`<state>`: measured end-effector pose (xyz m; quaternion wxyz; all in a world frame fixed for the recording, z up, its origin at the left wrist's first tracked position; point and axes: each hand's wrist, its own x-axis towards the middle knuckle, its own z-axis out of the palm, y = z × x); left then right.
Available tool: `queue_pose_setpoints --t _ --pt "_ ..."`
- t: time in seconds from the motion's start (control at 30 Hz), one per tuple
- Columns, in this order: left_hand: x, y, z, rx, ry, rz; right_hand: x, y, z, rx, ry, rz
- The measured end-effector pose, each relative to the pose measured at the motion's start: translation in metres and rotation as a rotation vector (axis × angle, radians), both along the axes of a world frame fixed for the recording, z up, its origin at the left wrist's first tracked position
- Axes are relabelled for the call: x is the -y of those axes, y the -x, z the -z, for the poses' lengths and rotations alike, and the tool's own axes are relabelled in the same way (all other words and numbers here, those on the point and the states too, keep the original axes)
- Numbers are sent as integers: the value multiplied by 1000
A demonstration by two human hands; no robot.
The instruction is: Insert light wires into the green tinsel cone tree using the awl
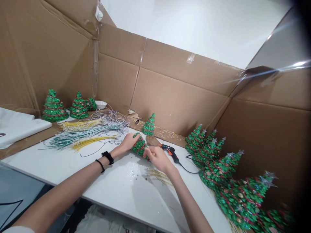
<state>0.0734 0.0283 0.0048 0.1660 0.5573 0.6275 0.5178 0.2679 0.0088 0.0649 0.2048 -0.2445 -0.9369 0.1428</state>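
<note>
Cardboard sheets [170, 97] wall in the back and sides of a white tabletop [116, 191], and the work is being done in the open middle of it, with everything else pushed outward. A small glittery green tree [139, 147] sits tilted between the person's hands, nearly on its side. The left grip [130, 141] is closed around one end of it, and the right grip [156, 157] pinches the other, as if to keep it steady and turned for a close look. A black-and-orange hot glue gun [171, 153] lies just beside the right grip — not held, but handy, its nozzle aimed toward the tree and its black cord [191, 170] trailing off to the right. Bundles of yellow and pale green wire stems [82, 137] are fanned out to the left, sorted by colour, it seems. Similar trees [218, 168] crowd the right side — well out of the way of the hands.
</note>
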Motion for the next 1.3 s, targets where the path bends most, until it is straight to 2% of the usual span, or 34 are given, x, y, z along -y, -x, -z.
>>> queue_pose_setpoints --t 0.07,0.17,0.27,0.33,0.4,0.47,0.57,0.63,0.93,1.13,1.3 --pt "0 0 2 -6 -16 19 9 -9 10 22 -151 -64" --pt "1 -2 4 -19 -28 48 21 -12 22 56 -351 -76" --pt "1 -5 5 -33 -29 79 29 -10 27 -33 -437 -65" --pt "0 -5 6 -43 -27 72 31 -11 27 -223 -382 -12" --pt "-2 -4 6 -57 -24 36 30 -14 26 -452 -250 77" --pt "-2 -3 5 -66 -23 -2 26 -17 26 -591 -100 139" --pt "-3 -2 5 -62 -10 0 18 -17 31 -595 79 165" --pt "-2 -1 4 -59 -1 25 15 -15 35 -579 139 175" --pt "-3 1 2 -45 11 27 16 -19 34 -601 167 187" --pt "-3 1 3 -49 43 42 15 -19 40 -507 174 166" --pt "-1 0 3 -18 84 42 14 -14 43 -528 204 165"
